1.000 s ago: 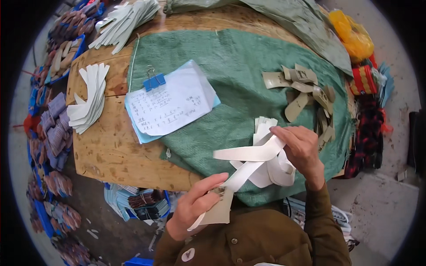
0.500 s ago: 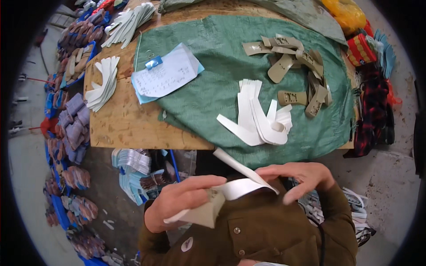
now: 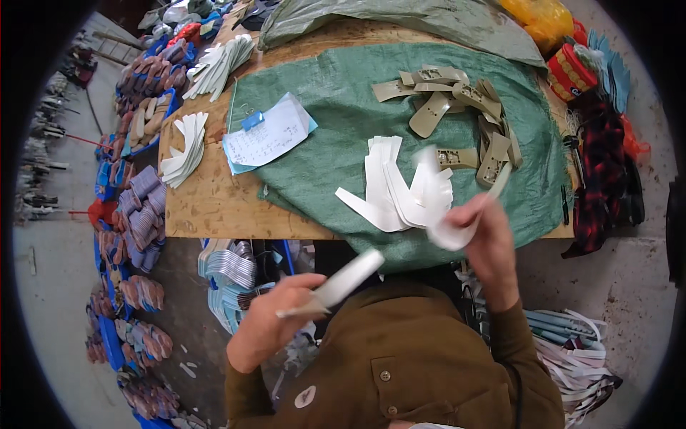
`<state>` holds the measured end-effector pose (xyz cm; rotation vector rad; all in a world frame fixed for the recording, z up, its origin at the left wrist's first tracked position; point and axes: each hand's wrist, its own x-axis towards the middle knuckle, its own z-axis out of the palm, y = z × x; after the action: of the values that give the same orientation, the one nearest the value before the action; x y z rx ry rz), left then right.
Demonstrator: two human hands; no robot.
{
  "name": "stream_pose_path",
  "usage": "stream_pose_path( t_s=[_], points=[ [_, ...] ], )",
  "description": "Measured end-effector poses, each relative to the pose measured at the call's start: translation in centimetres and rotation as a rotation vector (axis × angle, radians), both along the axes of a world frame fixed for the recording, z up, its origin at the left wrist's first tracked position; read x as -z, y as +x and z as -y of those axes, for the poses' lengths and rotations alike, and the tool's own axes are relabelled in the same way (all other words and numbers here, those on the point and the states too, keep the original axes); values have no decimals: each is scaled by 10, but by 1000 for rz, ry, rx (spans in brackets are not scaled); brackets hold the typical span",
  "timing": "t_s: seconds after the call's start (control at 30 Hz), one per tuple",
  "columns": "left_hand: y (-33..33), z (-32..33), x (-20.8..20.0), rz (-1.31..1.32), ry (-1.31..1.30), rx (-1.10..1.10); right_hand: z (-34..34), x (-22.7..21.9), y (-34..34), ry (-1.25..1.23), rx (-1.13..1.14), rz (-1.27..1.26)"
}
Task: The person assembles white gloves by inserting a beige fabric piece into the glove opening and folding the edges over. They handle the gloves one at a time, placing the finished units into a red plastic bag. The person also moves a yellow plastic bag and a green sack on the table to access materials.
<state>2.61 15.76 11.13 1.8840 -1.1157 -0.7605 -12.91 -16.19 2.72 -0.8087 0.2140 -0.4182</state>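
Note:
Low over my lap, my left hand (image 3: 275,318) is closed on a flat white strip (image 3: 351,277) that points up and to the right. A paler folded edge shows under those fingers, too blurred to make out. My right hand (image 3: 493,239) pinches a curved white strip (image 3: 457,232), smeared by motion, above the right side of a fanned pile of white strips (image 3: 386,189). That pile lies on a green woven sheet (image 3: 329,107). Behind it are several tan, rounded pieces with dark dots (image 3: 431,114), heaped loosely on the sheet.
Under the sheet is a wooden table (image 3: 207,207). A paper stack with a blue clip (image 3: 268,136) lies left of the pile. More white strip bundles (image 3: 187,150) rest at the table's left. Blue bins of sole-shaped pieces (image 3: 146,118) line the left floor; a plaid cloth (image 3: 600,179) hangs right.
My right hand has moved up and away from my left, carrying a curved white strip over the pile. My left hand has turned its piece upward. The view has shifted slightly.

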Motion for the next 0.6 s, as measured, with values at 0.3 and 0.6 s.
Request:
stream_pose_path(
  t_s=[0.3,0.6],
  points=[
    [0,-6,24,67,-236,-303,7,-38,90,-497,-228,23],
    [6,35,31,217,-542,-225,24,-4,72,-870,-218,-190]
  ],
)
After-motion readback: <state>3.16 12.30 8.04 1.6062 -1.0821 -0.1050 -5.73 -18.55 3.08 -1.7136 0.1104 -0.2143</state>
